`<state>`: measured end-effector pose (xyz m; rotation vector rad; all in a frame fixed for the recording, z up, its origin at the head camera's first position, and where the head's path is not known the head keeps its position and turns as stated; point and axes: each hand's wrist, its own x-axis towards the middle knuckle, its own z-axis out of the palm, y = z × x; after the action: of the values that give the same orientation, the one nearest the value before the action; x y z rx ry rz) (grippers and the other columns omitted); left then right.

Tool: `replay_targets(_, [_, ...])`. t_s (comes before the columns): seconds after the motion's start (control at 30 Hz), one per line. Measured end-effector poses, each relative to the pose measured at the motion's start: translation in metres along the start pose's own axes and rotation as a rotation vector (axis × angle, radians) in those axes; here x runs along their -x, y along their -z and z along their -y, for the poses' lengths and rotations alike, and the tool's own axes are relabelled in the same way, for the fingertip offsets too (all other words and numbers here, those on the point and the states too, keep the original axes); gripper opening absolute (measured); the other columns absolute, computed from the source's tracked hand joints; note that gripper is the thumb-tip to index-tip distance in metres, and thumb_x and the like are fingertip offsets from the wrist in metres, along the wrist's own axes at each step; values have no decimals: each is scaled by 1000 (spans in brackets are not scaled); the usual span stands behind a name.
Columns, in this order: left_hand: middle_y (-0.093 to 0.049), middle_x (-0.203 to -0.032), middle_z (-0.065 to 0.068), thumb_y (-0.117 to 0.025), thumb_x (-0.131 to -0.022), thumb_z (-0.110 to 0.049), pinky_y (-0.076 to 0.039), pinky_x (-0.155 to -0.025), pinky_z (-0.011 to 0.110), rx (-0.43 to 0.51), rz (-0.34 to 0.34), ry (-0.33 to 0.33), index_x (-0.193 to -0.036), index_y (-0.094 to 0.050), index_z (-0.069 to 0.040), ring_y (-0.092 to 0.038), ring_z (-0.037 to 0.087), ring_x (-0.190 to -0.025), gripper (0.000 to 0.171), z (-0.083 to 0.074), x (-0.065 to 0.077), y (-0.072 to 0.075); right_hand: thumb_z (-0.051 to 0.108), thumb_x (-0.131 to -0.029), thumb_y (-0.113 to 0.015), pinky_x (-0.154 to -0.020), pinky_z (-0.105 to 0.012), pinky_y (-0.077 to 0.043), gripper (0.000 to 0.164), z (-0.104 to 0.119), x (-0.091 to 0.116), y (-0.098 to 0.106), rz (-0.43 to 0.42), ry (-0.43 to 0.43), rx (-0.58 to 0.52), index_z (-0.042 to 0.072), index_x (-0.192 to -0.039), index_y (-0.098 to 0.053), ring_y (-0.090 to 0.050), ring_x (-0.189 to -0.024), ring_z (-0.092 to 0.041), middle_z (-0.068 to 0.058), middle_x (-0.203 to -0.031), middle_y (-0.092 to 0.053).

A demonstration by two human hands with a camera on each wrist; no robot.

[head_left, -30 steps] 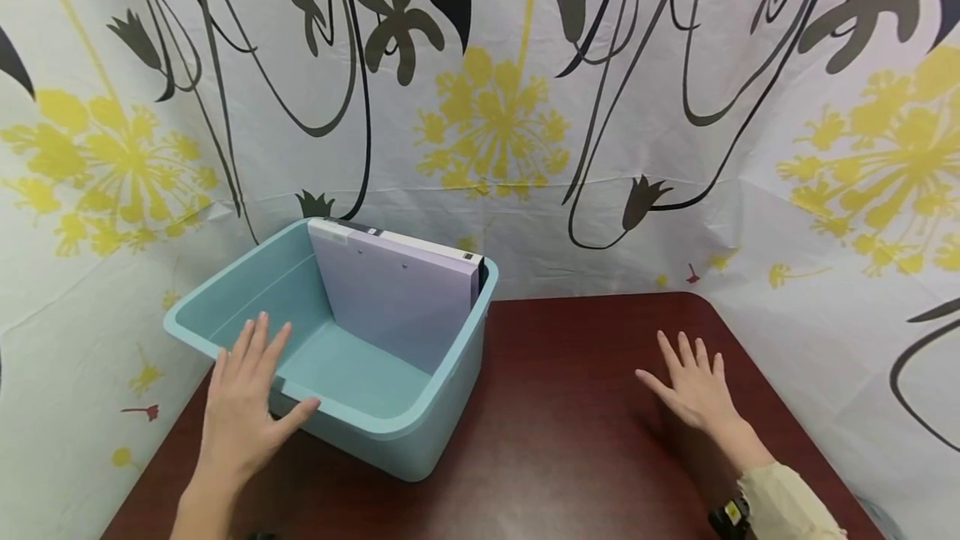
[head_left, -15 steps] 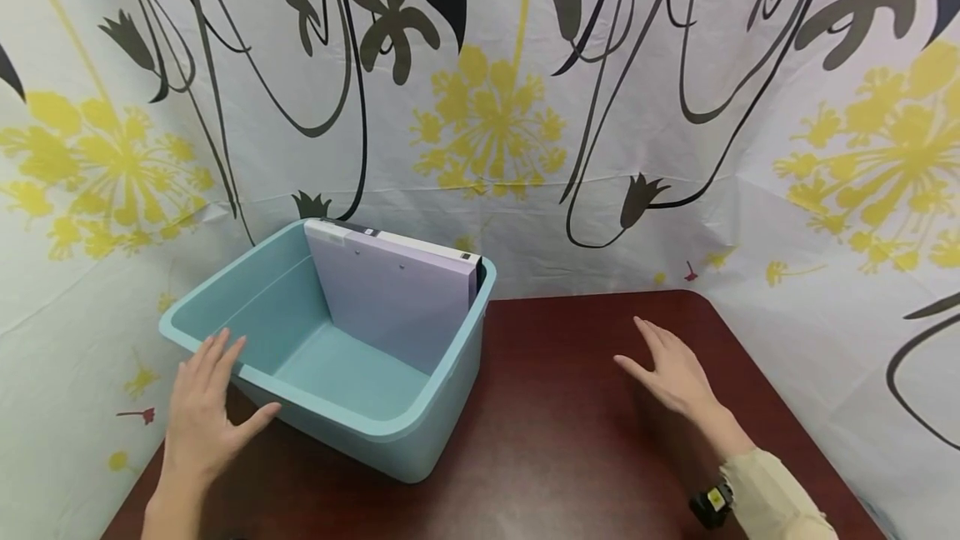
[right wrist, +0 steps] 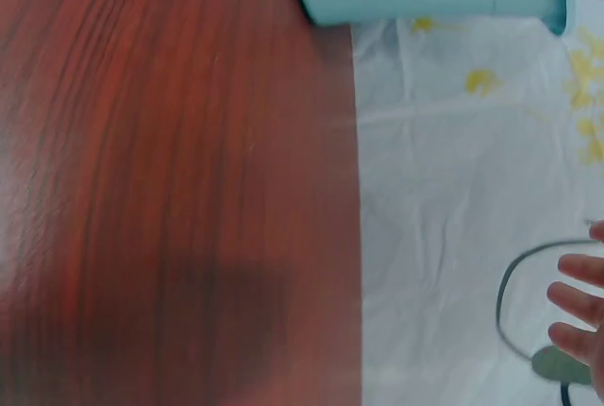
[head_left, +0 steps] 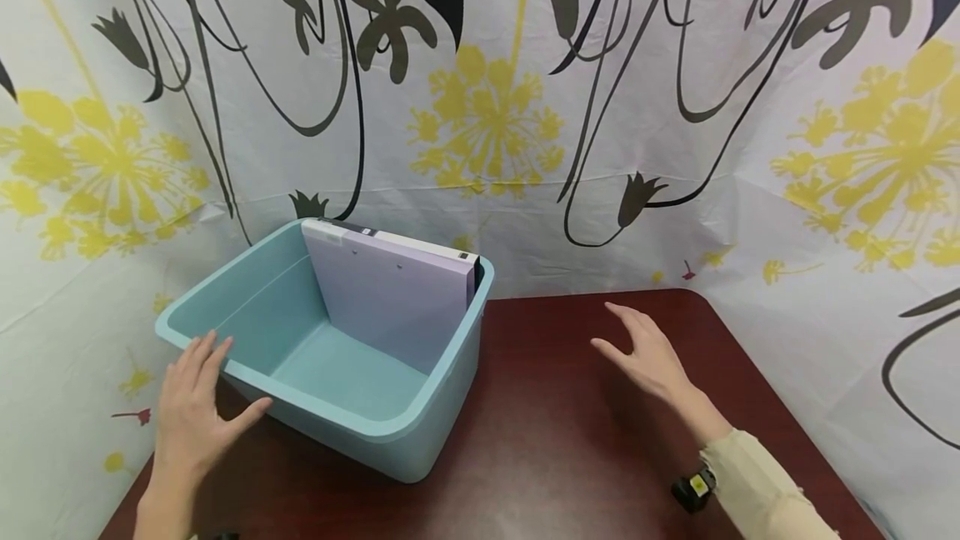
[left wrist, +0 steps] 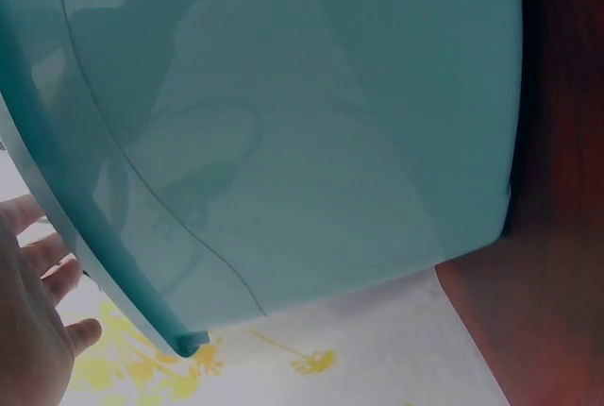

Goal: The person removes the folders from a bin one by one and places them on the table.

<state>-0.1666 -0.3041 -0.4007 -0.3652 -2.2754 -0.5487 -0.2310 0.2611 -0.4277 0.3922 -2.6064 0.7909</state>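
Observation:
A light blue plastic bin (head_left: 352, 436) stands at the left of the table in the head view. Inside it, against the back wall, leans a lilac clipboard-like board or folder (head_left: 390, 294), with a white-edged, dark-sided item behind it. My left hand (head_left: 187, 419) is at the bin's front left rim, thumb spread and fingers extended. In the left wrist view the same hand (left wrist: 33, 307) lies beside the rim; whether it touches is unclear. Over the table's right side hovers my right hand (head_left: 648, 357), fingers extended, holding nothing. Its fingertips (right wrist: 574, 304) show at the right wrist view's edge.
The dark red-brown table (head_left: 540, 407) has a rounded back right corner. A white cloth (head_left: 465, 140) with grey vines and yellow flowers hangs behind the table and along both sides. A black device (head_left: 693, 488) is strapped at my right wrist.
My left hand has moved left and slightly down, from above the bin's front rim to its front left corner. My right hand has shifted left and slightly farther back. The bin stays put.

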Motion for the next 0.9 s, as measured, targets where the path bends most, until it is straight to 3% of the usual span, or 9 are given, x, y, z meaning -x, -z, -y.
replay_targets(0.33, [-36, -134, 29, -54, -72, -70, -13, -107, 52, -51, 8, 25, -130, -43, 3, -25, 41, -130, 94, 7, 1, 0, 34, -84, -62, -95, -52, -31, 57, 33, -19, 2, -20, 39, -168, 9, -132, -45, -41, -120, -31, -13, -130, -47])
replay_targets(0.6, [-32, -138, 28, -62, -71, -62, -13, -109, 48, -49, 26, 76, -132, -41, 1, -21, 38, -133, 90, 12, 6, 0, 34, -83, -64, -94, -50, -34, 58, 50, -30, -4, -24, 78, -195, 8, -132, -45, -44, -117, -29, -13, -128, -49])
replay_targets(0.9, [-31, -140, 26, -59, -71, -65, -14, -109, 49, -62, 24, 88, -134, -39, -2, -21, 37, -133, 92, 15, 5, -3, 35, -83, -63, -94, -47, -37, 56, 70, -49, -10, -36, 122, -237, 9, -130, -46, -46, -116, -25, -10, -127, -50])
